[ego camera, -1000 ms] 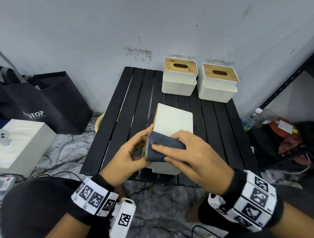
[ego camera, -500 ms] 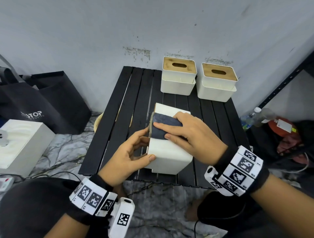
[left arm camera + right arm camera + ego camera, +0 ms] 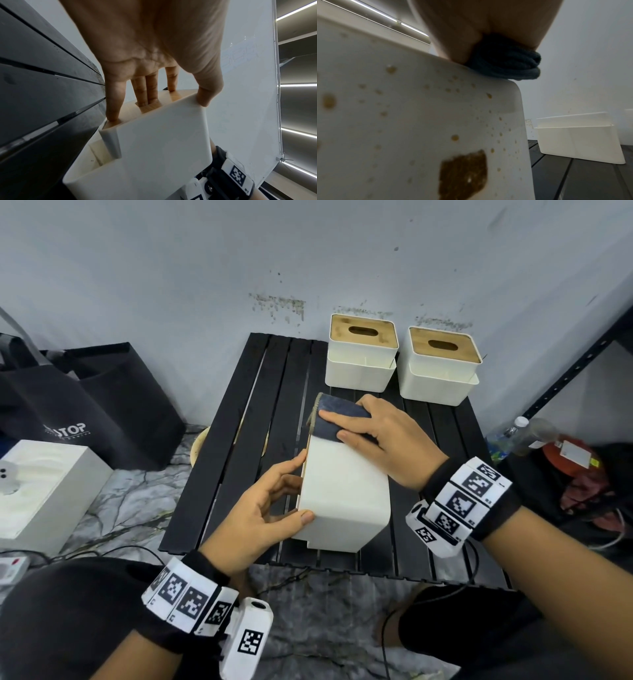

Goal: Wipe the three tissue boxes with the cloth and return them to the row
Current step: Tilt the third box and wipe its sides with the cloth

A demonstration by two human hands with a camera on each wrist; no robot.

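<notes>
A: Where is the cloth [image 3: 337, 419] now?
B: It has been pushed to the far end of the tipped tissue box [image 3: 346, 491], pressed under the flat right hand [image 3: 383, 443].
A: And the left hand [image 3: 263, 508]?
B: The box is gripped by it on the worktop [image 3: 239, 440]; one face is nearly wiped.

The right hand [image 3: 383, 440] covers the near part of the folded dark cloth [image 3: 337, 416], and in the right wrist view the fingers go unseen behind palm and cloth. The tipped tissue box [image 3: 342, 494] hides its wooden lid from the head camera; only a thin edge shows at left. Brown stains on its right side appear blurred at close range. The bottle [image 3: 520, 433] at far right is too small to read.
</notes>
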